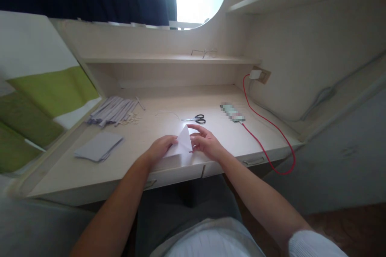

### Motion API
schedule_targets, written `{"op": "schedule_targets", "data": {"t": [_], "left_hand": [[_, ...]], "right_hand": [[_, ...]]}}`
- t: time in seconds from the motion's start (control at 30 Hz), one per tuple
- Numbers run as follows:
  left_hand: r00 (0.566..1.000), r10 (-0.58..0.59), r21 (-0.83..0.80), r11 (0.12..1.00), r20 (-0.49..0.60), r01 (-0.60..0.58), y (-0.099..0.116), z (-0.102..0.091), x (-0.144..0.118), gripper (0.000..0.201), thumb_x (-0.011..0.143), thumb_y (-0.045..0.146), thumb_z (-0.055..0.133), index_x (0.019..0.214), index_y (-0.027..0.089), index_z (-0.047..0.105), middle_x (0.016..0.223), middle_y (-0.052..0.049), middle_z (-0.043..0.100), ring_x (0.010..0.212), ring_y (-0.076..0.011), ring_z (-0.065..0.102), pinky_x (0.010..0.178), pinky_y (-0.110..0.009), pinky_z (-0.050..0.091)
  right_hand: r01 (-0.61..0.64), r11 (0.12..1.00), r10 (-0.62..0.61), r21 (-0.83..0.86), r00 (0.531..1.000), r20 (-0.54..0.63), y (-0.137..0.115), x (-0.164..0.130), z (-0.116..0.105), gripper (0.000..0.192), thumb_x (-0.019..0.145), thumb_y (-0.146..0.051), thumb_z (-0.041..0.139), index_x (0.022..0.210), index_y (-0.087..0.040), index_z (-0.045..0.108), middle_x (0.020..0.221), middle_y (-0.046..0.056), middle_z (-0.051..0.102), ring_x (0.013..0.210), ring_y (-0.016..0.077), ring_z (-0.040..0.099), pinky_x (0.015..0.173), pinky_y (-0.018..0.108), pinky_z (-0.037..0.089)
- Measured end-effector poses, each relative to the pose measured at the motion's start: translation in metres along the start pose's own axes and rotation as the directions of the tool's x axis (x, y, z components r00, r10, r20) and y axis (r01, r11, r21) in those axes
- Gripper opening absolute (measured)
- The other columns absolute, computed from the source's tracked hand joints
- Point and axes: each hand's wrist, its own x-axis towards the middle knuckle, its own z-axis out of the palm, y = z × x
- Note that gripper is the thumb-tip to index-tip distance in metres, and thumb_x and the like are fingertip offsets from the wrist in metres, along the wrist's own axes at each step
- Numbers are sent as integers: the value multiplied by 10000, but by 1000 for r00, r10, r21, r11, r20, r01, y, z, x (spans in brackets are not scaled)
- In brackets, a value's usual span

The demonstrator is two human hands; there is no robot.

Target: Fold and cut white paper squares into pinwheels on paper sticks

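1. On the pale desk (90, 168), near its front edge, a white sheet of paper (181, 144) stands partly folded, one corner raised into a point. The biggest risk, as I judge it, is a crooked crease: the sheet lies flat on one side only, and if it slides on the smooth top while being pressed, the edges will not meet.

2. The left hand (159, 148) lies on the sheet's left part, fingers curled down onto it; it presses rather than clasps. Should that pressure ease, the paper could pivot or slip toward the drawer edge just below it.

3. The right hand (205, 142) touches the raised flap from the right, fingers loosely spread, thumb at the fold; whether it truly pinches the flap I cannot tell. A light touch there could let the flap spring back open.

4. The scissors (194, 119) lie just beyond the hands, blades shut; a forward sweep of the right hand could knock them.

5. The red cable (265, 148) loops off the desk's right front edge, leading to a blurred device (233, 113); an elbow catching it could drag that device.

6. The stack of grey sheets (98, 146) and the bundle of paper strips (113, 110) lie well apart to the left, little threatened.
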Motion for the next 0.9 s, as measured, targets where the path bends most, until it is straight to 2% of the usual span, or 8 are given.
{"op": "schedule_targets", "data": {"t": [0.2,0.4,0.5,0.67,0.8,0.9], "left_hand": [[997,-61,-142,988,-48,53,8,11,-9,228,749,367,566,780,209,727,922,-51,748,895,-256,631,831,-345,495],[991,-118,-240,966,-62,100,12,14,-13,200,731,369,587,728,206,703,891,-50,736,946,-262,619,887,-347,477],[987,-149,-294,948,-61,125,10,15,-13,190,720,370,607,739,206,701,877,-50,729,924,-254,619,850,-334,484],[981,-190,-418,889,39,189,8,18,-15,243,726,396,568,713,185,687,730,-51,688,720,-216,600,651,-309,485],[972,-195,-483,844,130,234,14,19,-17,313,725,412,523,738,158,705,674,-55,661,624,-189,569,604,-299,472],[970,-192,-488,839,150,242,17,20,-18,381,723,435,500,784,130,722,644,-56,640,574,-181,536,563,-298,450]], "right_hand": [[20,999,-19,48,999,-28,7,-8,-2,510,788,-286,745,1280,-245,615,798,-26,684,636,130,632,589,255,547],[20,996,-20,88,1000,3,10,-13,-3,526,806,-336,788,1299,-256,622,776,-30,680,649,140,642,626,271,539],[25,995,-28,93,999,22,10,-14,-3,531,799,-337,817,1288,-247,633,772,-28,690,660,137,643,657,267,526],[23,995,-30,99,998,62,10,-14,-4,499,802,-342,836,1255,-230,658,778,-20,714,670,140,660,690,278,521],[45,993,-56,111,994,96,12,-14,-6,445,826,-324,827,1232,-224,673,778,-17,727,680,136,669,699,270,518],[58,992,-71,113,991,113,14,-13,-7,431,825,-324,824,1216,-215,679,762,-15,725,666,137,668,682,271,523]]}}
